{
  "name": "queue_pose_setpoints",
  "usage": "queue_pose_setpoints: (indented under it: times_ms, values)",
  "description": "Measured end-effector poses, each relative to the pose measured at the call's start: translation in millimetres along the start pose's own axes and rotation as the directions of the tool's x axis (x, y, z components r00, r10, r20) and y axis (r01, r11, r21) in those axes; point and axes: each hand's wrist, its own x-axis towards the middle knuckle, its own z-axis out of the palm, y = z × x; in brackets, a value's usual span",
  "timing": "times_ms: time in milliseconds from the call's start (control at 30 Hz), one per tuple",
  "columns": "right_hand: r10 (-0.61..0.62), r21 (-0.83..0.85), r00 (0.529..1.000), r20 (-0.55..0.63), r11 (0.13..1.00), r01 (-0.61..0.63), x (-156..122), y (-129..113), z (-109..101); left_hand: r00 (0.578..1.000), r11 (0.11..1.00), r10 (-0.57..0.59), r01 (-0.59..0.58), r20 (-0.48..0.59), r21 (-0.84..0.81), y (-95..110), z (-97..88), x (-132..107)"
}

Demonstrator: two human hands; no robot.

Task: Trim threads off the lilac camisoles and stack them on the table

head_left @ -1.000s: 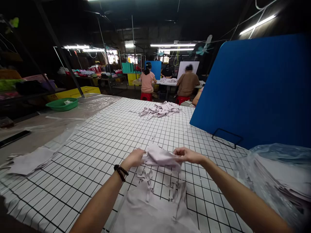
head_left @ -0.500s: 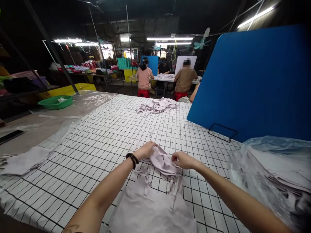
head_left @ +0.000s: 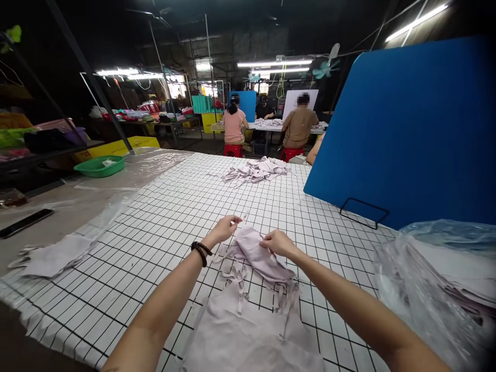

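A pale lilac camisole (head_left: 248, 330) with thin straps lies spread on the table in front of me. Just above it is a bunched piece of the same lilac fabric (head_left: 258, 256), and the fingers of my right hand (head_left: 279, 243) pinch its upper right edge. My left hand (head_left: 225, 228), with dark beaded bracelets on the wrist, is off the fabric at its upper left. Its fingers are partly apart, close to a small whitish item (head_left: 245, 216) too small to identify. Narrow straps (head_left: 238, 284) lie tangled between the two fabric pieces.
A grid-patterned table cover (head_left: 170, 222) lies beneath. Further back is a heap of lilac garments (head_left: 258, 169). A blue panel (head_left: 406, 129) and a plastic bag (head_left: 414, 289) of folded fabric stand right. Left are fabric pieces (head_left: 58, 256), a phone (head_left: 27, 223) and a green basin (head_left: 98, 166).
My left hand has let go of the bunched fabric and moved up and left, near the small whitish item. My right hand has moved up along the fabric's edge. The view has shifted slightly.
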Motion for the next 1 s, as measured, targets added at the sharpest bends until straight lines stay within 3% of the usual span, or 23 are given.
queue_pose_setpoints:
  times_ms: [67,167,267,367,500,533,700,800,900,1000]
  values:
    - [-0.115,0.19,0.985,0.127,0.978,0.09,-9,-6,-27,1.0,0.999,-0.012,0.012,-0.002,-0.052,7,-7.3,6]
    - [-0.329,0.492,0.904,0.273,0.855,0.163,-25,-26,-74,0.999,0.991,0.023,-0.019,0.025,-0.131,30,-14.4,17]
    - [-0.415,0.516,0.855,0.313,0.83,0.214,-42,-51,-119,0.982,0.953,0.135,-0.093,0.13,-0.288,66,-16.4,28]
    - [-0.471,0.466,0.827,0.307,0.832,0.301,-54,-74,-154,0.9,0.885,0.261,-0.078,0.35,-0.458,102,-10.6,33]
    - [-0.515,0.424,0.821,0.248,0.82,0.386,-62,-90,-181,0.744,0.875,0.246,0.105,0.622,-0.472,126,6.5,34]
    - [-0.519,0.421,0.827,0.216,0.814,0.401,-63,-92,-185,0.727,0.876,0.227,0.138,0.648,-0.462,126,10.8,33]
    - [-0.506,0.412,0.861,0.05,0.796,0.443,-66,-90,-198,0.74,0.776,0.186,0.292,0.646,-0.559,105,22.4,24]
    - [-0.486,0.414,0.874,-0.029,0.789,0.453,-68,-86,-203,0.706,0.747,0.181,0.353,0.684,-0.563,88,22.1,13]
    - [-0.494,0.436,0.866,-0.082,0.763,0.477,-71,-84,-208,0.673,0.759,0.156,0.387,0.723,-0.523,73,22.7,0]
    - [-0.517,0.465,0.847,-0.124,0.724,0.51,-71,-82,-213,0.667,0.751,0.135,0.414,0.733,-0.515,65,25.8,-8]
